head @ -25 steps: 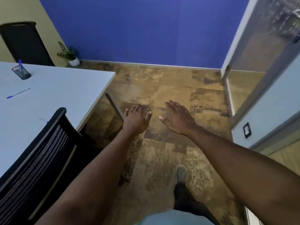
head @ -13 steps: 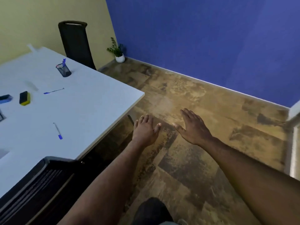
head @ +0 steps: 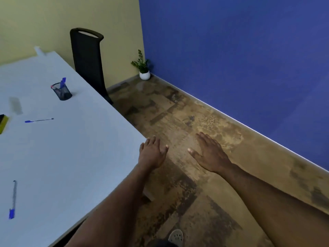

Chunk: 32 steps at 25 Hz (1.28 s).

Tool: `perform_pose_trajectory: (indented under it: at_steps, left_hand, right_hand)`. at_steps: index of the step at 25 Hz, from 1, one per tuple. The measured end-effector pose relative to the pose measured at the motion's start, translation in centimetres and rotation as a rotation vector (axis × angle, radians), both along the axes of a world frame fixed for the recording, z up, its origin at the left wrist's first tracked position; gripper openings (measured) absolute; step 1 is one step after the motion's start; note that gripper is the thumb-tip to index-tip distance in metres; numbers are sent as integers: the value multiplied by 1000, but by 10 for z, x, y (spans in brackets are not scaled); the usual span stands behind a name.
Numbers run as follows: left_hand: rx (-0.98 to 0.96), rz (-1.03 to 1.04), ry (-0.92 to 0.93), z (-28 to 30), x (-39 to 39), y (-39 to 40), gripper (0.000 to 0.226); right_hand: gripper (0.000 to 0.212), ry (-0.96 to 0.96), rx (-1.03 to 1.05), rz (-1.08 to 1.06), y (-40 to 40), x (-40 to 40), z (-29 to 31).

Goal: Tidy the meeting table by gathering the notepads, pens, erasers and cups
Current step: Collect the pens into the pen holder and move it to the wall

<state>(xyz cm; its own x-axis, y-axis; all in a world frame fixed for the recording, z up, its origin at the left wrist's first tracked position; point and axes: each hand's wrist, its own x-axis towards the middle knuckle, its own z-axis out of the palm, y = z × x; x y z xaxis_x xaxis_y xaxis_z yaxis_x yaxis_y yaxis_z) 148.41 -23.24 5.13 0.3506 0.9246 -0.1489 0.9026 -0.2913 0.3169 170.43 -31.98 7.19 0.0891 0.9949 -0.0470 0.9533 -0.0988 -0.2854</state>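
There, at the far left edge of the white table [head: 71, 157], lay a yellow-and-black eraser [head: 3, 123], partly cut off by the frame. Near my side of the tabletop, a blue-capped pen [head: 12, 199] lay almost lengthwise toward me, cap end nearest. Farther up and a little to the right, a second pen [head: 38, 120] lay crosswise, well apart from the first and near the eraser. Beyond it stood a black mesh pen cup [head: 62, 91], upright, with a blue pen [head: 62, 82] sticking out of its top. A pale, blurred thing [head: 39, 50] sat at the table's far corner; I could not tell what it was. Behind the table's far edge a black chair [head: 88, 63] stood against the yellow wall, and a small potted plant [head: 143, 68] sat on the floor in the corner where the yellow wall met the blue one.

My left hand [head: 152, 154] hung palm down just past the table's near corner, fingers spread and loose, holding nothing, while the forearm crossed over the table's edge. My right hand [head: 209, 154] was beside it over the mottled brown floor [head: 178, 113], apart from the left, also flat and empty with fingers extended. Low in the view, between my arms, the toe of a pale perforated shoe [head: 176, 236] showed on the floor.
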Motion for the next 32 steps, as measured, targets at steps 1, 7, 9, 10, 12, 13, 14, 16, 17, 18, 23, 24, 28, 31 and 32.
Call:
perform_pose_trajectory:
  at_steps: [1,7,9,10,12,13,14,16,17,18,23,24,28,31,32]
  left_hand:
    - [-5,16,-4,3,11,28,67]
    - [18,123,-31,8,49,159,67]
    - [11,193,-26,-4,52,197,68]
    - [3,235,-29,-10,53,215,67]
    - [-6,349,-45,-20,54,254,67]
    - [-17,409,-54,-23,55,270,66]
    - [-38,469,-64,-23,56,285,65]
    - [-65,568,-83,-25,55,301,63]
    - [-71,631,-94,-24,54,310,61]
    - [-66,696,-105,-23,50,317,60]
    - [-44,966,-10,-18,15,315,57]
    - [-50,1018,-6,-19,6,314,59]
    - [-31,1195,-41,-27,-35,319,64]
    - [-9,1314,-62,-31,-72,330,65]
    - [-22,1355,-77,-32,-85,336,65]
  right_hand:
    - [86,0,4,4,30,14,5]
    - [82,19,-28,84,182,59,-7]
    - [81,23,-55,161,239,66,-20]
    - [81,23,-65,206,267,67,-26]
    - [81,34,-78,305,330,69,-36]
    - [82,37,-90,358,359,70,-39]
    - [83,40,-103,415,387,70,-41]
    - [85,36,-116,516,432,64,-44]
    - [84,36,-116,573,455,58,-45]
    - [82,37,-113,629,476,49,-45]
    - [81,96,-148,908,537,-25,-45]
    - [80,109,-151,961,544,-41,-45]
    - [75,128,-116,1166,571,-111,-39]
    - [80,156,-91,1277,590,-167,-34]
    - [80,151,-99,1305,598,-184,-34]
